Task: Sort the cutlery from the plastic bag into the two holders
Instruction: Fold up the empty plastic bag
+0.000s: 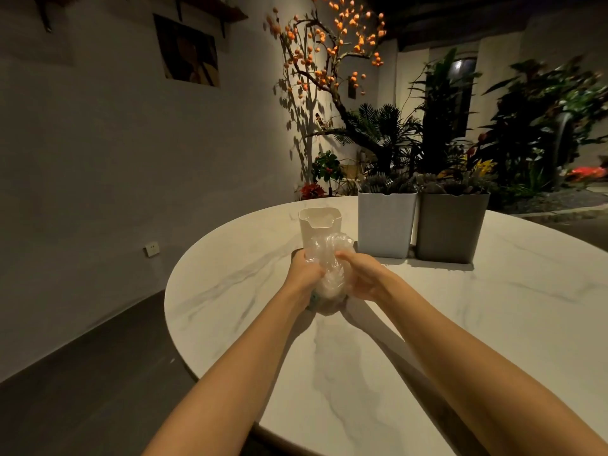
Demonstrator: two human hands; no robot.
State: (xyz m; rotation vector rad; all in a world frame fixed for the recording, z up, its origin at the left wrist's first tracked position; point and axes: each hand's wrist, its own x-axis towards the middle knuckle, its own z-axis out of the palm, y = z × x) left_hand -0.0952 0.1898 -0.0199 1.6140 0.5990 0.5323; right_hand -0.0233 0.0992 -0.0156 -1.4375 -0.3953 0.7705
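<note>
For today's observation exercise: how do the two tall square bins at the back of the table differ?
The left bin is pale, almost white; the right bin is darker grey. The left bin stands nearer the small cream holder; the right bin stands farther from it. Both are upright, side by side on the marble table, and hold bundled items.

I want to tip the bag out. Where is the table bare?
Bare marble table lies right of the hands, before the grey holder, and left of the plastic bag. Crowded behind the bag: cream container, white holder.

White holder [319, 227] stands just behind the bag [330, 273], two bins [385, 224] right.
</note>
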